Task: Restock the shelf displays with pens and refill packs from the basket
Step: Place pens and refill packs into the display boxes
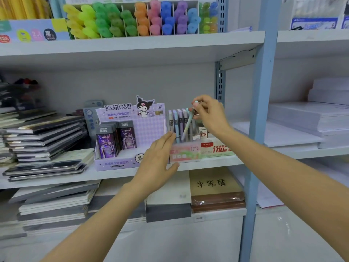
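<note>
**Pen going into the clear holder on the middle shelf**

Right hand (209,112) is up over the display, fingers (198,115) pinched tight round the capped top of a pale pen (188,122). The pen leans, top to the right, its lower end down inside the clear pen holder (186,151) among a row of upright pens (178,120) in blue, lilac and grey.

Left hand (158,159) is at the holder too: fingers straight and laid flat against its left wall, thumb stretched out along the shelf edge under its front (holding nothing, just pressed to the side).

The holder stands near the front lip of the white shelf (113,173). Touching it on the right is a red-and-white box (217,148) with small packs standing in it. Just to the left sits a lilac cartoon display box (120,163), and in it stand dark purple refill packs (108,142), upright, at its left side.

Further left, a slanting stack of dark notebooks (43,133). On the shelf above, a tray of highlighters (132,19), yellow through green, orange, pink, blue and purple. Below, brown notebooks (215,183) with black lettering. Past the blue post (258,129), piles of white paper (302,118).
</note>
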{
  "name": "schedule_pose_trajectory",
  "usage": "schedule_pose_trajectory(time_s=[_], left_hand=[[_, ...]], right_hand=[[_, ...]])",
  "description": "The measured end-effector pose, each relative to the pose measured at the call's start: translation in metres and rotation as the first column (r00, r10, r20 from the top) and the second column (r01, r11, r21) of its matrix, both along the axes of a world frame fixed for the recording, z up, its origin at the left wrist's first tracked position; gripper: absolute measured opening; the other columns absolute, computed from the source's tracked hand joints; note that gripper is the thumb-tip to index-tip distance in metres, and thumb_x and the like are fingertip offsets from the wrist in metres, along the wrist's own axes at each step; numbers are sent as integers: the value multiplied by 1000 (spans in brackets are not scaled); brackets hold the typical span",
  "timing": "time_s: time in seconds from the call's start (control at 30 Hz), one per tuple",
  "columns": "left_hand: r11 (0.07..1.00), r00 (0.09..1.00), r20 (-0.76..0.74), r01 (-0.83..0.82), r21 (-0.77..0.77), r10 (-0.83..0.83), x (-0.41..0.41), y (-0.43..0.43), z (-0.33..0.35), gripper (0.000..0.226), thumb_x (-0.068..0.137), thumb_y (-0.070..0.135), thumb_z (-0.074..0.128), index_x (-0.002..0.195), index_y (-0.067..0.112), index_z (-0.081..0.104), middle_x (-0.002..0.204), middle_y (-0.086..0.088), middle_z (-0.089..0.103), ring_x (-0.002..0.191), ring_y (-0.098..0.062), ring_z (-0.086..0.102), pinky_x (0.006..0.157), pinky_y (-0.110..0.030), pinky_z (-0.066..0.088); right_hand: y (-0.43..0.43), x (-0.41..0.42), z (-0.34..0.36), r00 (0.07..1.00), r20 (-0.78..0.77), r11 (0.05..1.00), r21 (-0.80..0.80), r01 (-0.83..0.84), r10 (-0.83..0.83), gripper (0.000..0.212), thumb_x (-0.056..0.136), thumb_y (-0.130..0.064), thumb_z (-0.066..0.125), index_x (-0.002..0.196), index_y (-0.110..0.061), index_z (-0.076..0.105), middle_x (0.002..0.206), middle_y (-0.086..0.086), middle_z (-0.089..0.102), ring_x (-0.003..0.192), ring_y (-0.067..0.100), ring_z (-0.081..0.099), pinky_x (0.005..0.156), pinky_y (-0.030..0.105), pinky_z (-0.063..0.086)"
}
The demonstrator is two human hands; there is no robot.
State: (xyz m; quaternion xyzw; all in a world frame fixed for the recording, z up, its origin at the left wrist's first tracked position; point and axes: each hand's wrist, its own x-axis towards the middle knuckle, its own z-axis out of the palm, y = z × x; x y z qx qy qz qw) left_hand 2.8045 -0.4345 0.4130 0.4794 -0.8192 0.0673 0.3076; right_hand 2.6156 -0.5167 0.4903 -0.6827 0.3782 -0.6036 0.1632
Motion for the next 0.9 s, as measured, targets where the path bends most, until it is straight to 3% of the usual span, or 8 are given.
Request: schedule_pose_trajectory(time_s=[0.2, 0.4, 0.6, 0.8, 0.9], left_hand=[[1000, 1000, 22, 1, -9, 0, 2, -2, -8, 83, 92, 31, 60, 155, 24, 6, 162, 10, 2, 147, -11, 10, 119, -34, 19], [1000, 1000, 11, 0, -21, 0, 1, -5, -12, 85, 92, 29, 61, 155, 24, 4, 162, 11, -1, 146, -12, 13, 117, -34, 22], [1000, 1000, 24, 11, -24, -10, 4, -4, -11, 85, 92, 29, 60, 155, 24, 4, 162, 11, -1, 147, -11, 11, 118, -35, 20], [999, 999, 32, 11, -38, -10, 4, -4, -12, 85, 92, 30, 59, 155, 26, 2, 162, 12, -1, 146, -9, 10, 118, -34, 21], [999, 999, 36, 12, -39, -10, 4, -3, -11, 84, 92, 29, 59, 155, 25, 3, 162, 11, 0, 146, -10, 11, 117, -35, 22]], right_hand=[[-5, 3, 1, 985, -173, 999, -32, 3, -9, 13, 99, -10, 49, 99, -7, 62, 86, 9, 72, 83, 15, 70, 76, 29, 59], [-4, 11, 1, 990, -142, 999, -38, -26, 20, 12, 98, -8, 52, 100, -4, 63, 85, 10, 72, 83, 14, 71, 72, 26, 60], [-7, 11, 12, 975, -224, 1000, -19, -7, 3, 13, 97, -9, 53, 100, -1, 64, 84, 13, 73, 77, 13, 72, 70, 26, 60], [-9, 14, 7, 969, -229, 995, 62, -76, 89, 14, 96, -11, 56, 110, -8, 57, 91, 11, 72, 87, 14, 70, 72, 27, 60], [-13, 19, 4, 977, -210, 999, 17, -37, 40, 9, 92, -11, 63, 99, -7, 59, 89, 10, 68, 82, 22, 69, 68, 32, 61]])
